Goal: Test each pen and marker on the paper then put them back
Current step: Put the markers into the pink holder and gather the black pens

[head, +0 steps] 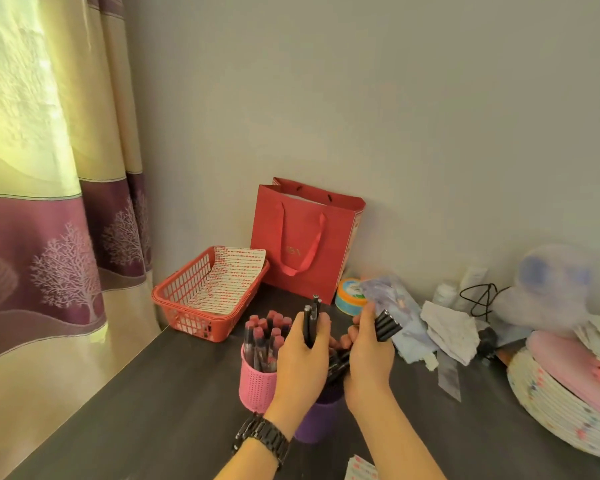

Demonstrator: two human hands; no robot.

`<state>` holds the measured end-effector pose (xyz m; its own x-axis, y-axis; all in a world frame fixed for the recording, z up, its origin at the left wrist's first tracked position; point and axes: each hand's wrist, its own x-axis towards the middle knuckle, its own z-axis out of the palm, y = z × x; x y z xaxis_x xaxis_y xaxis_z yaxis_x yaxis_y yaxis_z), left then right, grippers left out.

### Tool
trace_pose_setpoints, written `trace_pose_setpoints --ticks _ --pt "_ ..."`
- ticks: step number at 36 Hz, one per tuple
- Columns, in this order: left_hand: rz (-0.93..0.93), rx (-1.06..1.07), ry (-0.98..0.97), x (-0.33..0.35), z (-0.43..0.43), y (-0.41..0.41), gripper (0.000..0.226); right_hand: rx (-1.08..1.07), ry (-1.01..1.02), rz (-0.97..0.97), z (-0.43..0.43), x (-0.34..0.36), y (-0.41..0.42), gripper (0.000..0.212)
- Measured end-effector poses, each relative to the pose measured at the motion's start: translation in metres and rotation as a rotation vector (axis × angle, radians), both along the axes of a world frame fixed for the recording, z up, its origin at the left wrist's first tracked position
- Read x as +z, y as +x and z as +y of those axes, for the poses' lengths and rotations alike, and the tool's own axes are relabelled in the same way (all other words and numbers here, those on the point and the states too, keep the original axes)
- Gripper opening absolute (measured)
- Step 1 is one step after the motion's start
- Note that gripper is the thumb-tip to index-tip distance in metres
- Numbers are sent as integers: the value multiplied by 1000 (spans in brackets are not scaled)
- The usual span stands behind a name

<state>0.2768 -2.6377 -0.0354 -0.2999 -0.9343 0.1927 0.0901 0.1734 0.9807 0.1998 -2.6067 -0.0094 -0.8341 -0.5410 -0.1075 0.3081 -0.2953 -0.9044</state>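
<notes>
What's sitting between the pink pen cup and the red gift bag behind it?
In the head view, only bare dark desk lies between the pink pen cup and the red gift bag. The red basket sits off to the left of that stretch.

A room in a home. A patterned curtain (pixel 49 202) hangs beside a plain wall, and a dark surface (pixel 160 403) carries household clutter: a red gift bag (pixel 302 237), a red basket (pixel 205 292), a small fan (pixel 551 285) and folded cloths (pixel 451 330).
</notes>
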Motion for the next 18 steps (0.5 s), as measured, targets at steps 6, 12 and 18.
trace_pose_setpoints --ticks 6,12,18 --pt "-52 -13 -2 3 0 0 8 46 71 229 -1 -15 4 24" --pt "51 -87 78 5 -1 3 7 166 61 257 4 -11 9 56" --pt "121 -125 98 9 0 5 18 173 69 342 12 -1 9 58"
